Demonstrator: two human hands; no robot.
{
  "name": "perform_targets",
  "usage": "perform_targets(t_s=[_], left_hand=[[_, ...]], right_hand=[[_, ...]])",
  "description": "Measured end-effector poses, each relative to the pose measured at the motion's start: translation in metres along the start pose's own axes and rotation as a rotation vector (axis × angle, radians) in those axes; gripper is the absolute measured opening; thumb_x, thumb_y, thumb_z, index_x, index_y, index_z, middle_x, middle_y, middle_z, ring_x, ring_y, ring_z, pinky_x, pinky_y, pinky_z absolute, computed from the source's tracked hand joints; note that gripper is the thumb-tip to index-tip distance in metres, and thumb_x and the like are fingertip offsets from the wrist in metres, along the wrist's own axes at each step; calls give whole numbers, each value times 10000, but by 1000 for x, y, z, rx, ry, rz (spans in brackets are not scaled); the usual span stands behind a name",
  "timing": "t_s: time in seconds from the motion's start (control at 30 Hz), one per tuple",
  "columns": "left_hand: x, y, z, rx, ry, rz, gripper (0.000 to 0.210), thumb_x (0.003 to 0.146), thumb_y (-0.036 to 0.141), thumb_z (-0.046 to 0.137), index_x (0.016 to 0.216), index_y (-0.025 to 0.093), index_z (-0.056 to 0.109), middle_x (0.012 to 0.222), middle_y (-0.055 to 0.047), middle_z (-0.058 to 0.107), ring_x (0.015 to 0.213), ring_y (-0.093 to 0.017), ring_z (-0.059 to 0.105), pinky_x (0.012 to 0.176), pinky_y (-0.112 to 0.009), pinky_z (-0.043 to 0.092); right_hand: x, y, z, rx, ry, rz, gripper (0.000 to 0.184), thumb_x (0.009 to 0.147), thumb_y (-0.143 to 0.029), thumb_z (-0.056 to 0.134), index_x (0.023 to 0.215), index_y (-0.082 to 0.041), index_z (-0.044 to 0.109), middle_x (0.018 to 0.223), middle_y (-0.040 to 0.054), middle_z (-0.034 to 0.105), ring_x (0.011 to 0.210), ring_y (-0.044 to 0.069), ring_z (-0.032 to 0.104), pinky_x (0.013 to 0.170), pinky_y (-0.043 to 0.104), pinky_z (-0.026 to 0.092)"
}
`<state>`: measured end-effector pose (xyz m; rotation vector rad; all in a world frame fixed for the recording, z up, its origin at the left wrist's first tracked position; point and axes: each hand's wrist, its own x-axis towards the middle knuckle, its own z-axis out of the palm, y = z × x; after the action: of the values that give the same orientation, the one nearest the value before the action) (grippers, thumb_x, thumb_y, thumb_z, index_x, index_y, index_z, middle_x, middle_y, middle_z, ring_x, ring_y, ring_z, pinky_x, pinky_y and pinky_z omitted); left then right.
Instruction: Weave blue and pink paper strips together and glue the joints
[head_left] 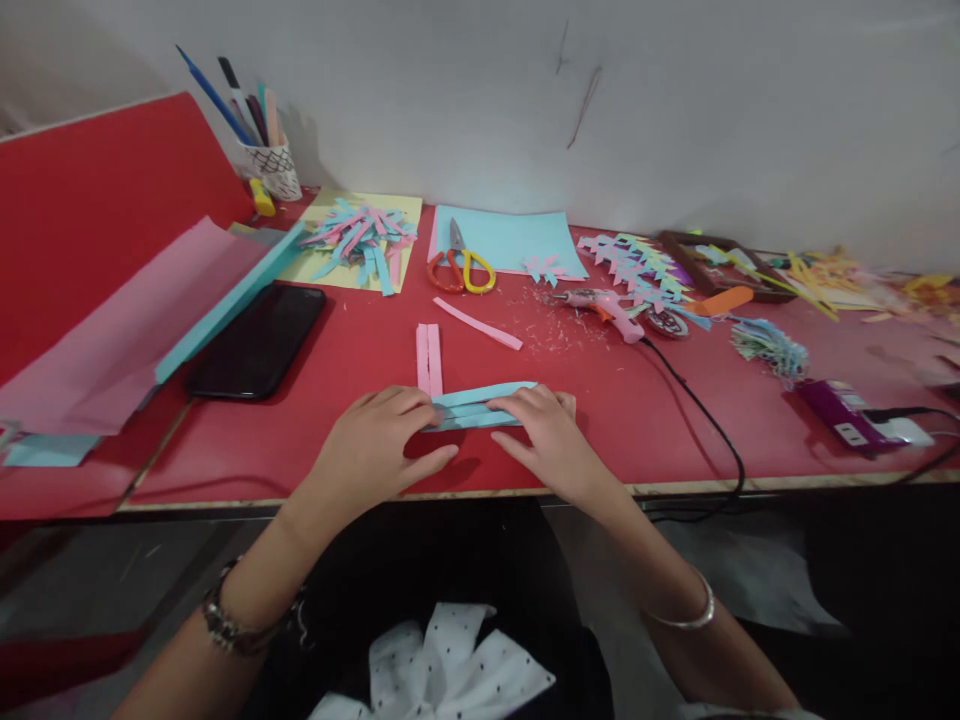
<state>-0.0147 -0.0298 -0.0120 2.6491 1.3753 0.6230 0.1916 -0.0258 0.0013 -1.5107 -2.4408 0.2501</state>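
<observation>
Done: pink strips (435, 355) cut, paired | now: my left hand (379, 440), right hand (546, 435) touch blue strips (469, 411), grip I can't tell | remaining: blue alignment, I judge

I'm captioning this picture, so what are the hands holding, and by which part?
Light blue paper strips: the left hand is at their left ends, the right hand toward their right. Whether pinched or just pressed down cannot be told.

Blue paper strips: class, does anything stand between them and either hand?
Nothing visible does. The left hand and right hand have fingers at opposite ends of the blue strips. The paired pink strips lie beyond the left hand, not between.
</observation>
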Motion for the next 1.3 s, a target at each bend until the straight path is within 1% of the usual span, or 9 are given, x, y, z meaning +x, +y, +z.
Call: perform_targets(t_s=[0.17, 0.3, 0.43, 0.53, 0.63, 0.77, 0.9, 1.1, 1.3], left_hand=[[3, 6, 0, 81, 7, -39, 235, 778, 382, 486, 812, 187, 613, 822, -36, 639, 762, -180, 591, 692, -303, 440], [5, 11, -2, 125, 3, -84, 209, 752, 363, 518, 807, 191, 624, 791, -27, 640, 730, -183, 597, 652, -292, 430], [7, 14, -1, 171, 7, -134, 198, 732, 365, 539, 761, 193, 632, 755, -24, 642, 684, -178, 595, 611, -285, 409], [8, 16, 0, 180, 29, -155, 191, 722, 367, 553, 731, 196, 637, 725, -16, 644, 654, -172, 592, 600, -285, 397], [8, 17, 0, 178, 43, -165, 206, 716, 386, 563, 703, 194, 636, 698, -13, 642, 638, -171, 591, 573, -284, 386], [9, 20, 0, 182, 60, -172, 279, 715, 453, 564, 701, 182, 630, 662, -18, 627, 637, -178, 591, 558, -288, 382], [11, 27, 6, 228, 86, -214, 335, 712, 500, 550, 686, 177, 632, 669, -42, 628, 664, -200, 594, 546, -300, 381], [15, 33, 16, 313, 180, -248, 206, 763, 316, 517, 722, 160, 645, 771, -66, 665, 673, -202, 604, 572, -313, 402], [13, 32, 16, 337, 175, -239, 200, 782, 246, 463, 681, 184, 625, 712, -41, 638, 673, -190, 602, 571, -303, 398]], right_hand=[[3, -3, -3, 3, -31, 27, 192, 777, -129, 510, 931, -192, 607, 953, 67, 652, 946, 236, 540, 803, 392, 280], [1, -5, -7, 114, -47, 29, 302, 770, -139, 501, 1064, -194, 538, 1074, 69, 626, 972, 219, 546, 864, 406, 267], [2, -2, -16, 219, -151, -12, 424, 768, -214, 530, 1181, -189, 440, 1145, 74, 585, 971, 197, 547, 825, 344, 334], [6, -1, -23, 112, -188, -95, 449, 763, -119, 493, 1203, -174, 425, 1169, 91, 553, 1004, 200, 524, 798, 319, 334], [13, -5, -32, -98, -190, -100, 391, 772, -37, 420, 1132, -161, 505, 1046, 92, 588, 908, 204, 543, 735, 310, 300], [21, -12, -42, -195, -177, -191, 264, 815, -82, 410, 998, -160, 584, 911, 69, 599, 781, 174, 532, 696, 297, 245], [29, -22, -43, -200, -163, -267, 231, 821, -96, 413, 940, -160, 601, 874, 58, 567, 762, 160, 508, 694, 288, 221], [38, -35, -39, -70, -122, -352, 230, 811, -111, 443, 983, -167, 585, 884, 50, 567, 807, 157, 508, 718, 293, 222], [31, -19, -47, 235, -36, -310, 312, 784, -151, 492, 1095, -170, 505, 1020, 54, 594, 872, 155, 531, 777, 300, 327]])
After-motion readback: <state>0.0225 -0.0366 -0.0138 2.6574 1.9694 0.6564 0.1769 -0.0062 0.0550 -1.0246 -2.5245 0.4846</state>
